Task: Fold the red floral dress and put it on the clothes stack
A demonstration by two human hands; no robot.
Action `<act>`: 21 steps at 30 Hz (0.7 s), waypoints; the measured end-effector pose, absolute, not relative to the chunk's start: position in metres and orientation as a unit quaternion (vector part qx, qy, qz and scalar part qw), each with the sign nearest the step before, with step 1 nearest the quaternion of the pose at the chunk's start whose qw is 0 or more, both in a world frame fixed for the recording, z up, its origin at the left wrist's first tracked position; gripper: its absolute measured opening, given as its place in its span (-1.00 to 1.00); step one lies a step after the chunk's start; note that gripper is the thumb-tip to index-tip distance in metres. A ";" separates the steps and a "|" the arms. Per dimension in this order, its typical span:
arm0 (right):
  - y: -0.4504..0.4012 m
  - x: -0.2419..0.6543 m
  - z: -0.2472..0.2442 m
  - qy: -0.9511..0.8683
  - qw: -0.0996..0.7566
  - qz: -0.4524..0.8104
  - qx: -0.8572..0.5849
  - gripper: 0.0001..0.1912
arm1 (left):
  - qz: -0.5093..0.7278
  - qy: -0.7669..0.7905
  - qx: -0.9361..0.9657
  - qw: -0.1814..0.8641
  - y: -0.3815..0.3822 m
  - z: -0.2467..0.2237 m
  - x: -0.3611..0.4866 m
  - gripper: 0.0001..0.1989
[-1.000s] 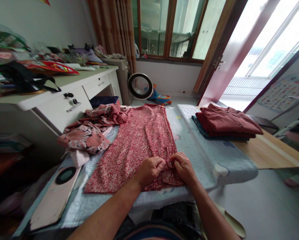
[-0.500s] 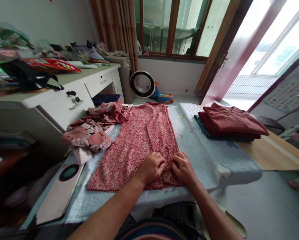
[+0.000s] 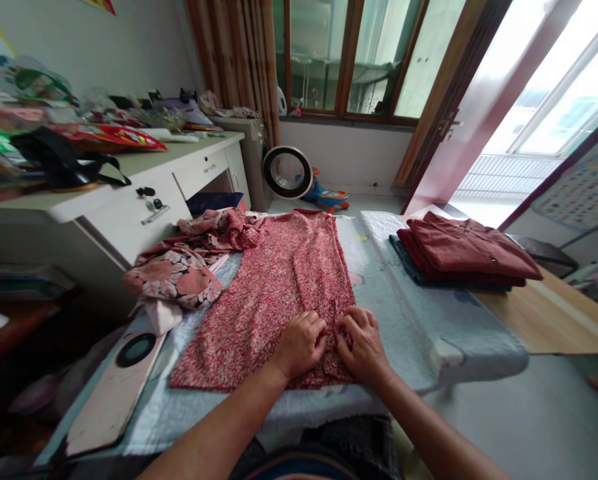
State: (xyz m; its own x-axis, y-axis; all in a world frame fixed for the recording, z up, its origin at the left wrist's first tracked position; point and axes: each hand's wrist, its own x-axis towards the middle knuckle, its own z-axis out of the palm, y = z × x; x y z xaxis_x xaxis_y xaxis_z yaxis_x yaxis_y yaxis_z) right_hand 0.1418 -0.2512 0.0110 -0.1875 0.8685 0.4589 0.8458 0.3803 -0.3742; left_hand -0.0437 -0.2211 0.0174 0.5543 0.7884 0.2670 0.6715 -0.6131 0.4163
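A red garment [image 3: 271, 287] with a small pale floral print lies spread over the pale blue cloth [image 3: 379, 267] in front of me. Near its close edge, my left hand [image 3: 300, 345] is closed, the curled fingers gripping the fabric. Just right of it, my right hand [image 3: 363, 345] pinches the same garment along its right side, thumb toward the other hand. A fold of fabric shows between the two hands. My fingertips are partly hidden in the cloth. Crumpled floral fabric [image 3: 179, 277] in pink and black lies against the garment's upper left.
A folded stack of dark red and teal clothes [image 3: 469, 250] sits at the right, near a bare wooden surface [image 3: 553, 313]. A pale flat object with a dark round disc [image 3: 111, 390] lies front left. A cluttered white desk [image 3: 129, 200] stands on the left.
My right hand has shifted slightly left, nearer my left hand, with its fingers still on the garment. The camera view has tilted up a little.
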 end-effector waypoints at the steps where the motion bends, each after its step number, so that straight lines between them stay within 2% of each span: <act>1: -0.252 0.141 0.012 -0.775 0.312 0.018 -0.550 -0.84 | 0.217 0.418 0.872 0.136 -0.221 0.018 -0.044 -0.95; 3: -0.253 0.141 0.015 -0.786 0.302 0.034 -0.539 -0.82 | 0.214 0.419 0.872 0.134 -0.221 0.018 -0.044 -0.95; 7: -0.252 0.139 0.018 -0.791 0.280 0.066 -0.540 -0.92 | 0.210 0.422 0.873 0.125 -0.221 0.018 -0.044 -0.94; 17: -0.248 0.142 0.011 -0.789 0.273 0.085 -0.544 -0.94 | 0.177 0.414 0.885 0.121 -0.223 0.021 -0.047 -0.97; 21: -0.246 0.144 0.009 -0.791 0.266 0.083 -0.545 -0.88 | 0.150 0.404 0.894 0.118 -0.227 0.026 -0.053 -0.90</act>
State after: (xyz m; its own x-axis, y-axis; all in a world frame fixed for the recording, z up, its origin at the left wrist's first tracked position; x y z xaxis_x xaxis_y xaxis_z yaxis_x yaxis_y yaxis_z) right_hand 0.1440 -0.2455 0.0092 -0.2639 0.9060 0.3310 0.8177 0.3922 -0.4214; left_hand -0.0530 -0.2274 0.0262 0.6280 0.7588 0.1724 0.6882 -0.6450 0.3321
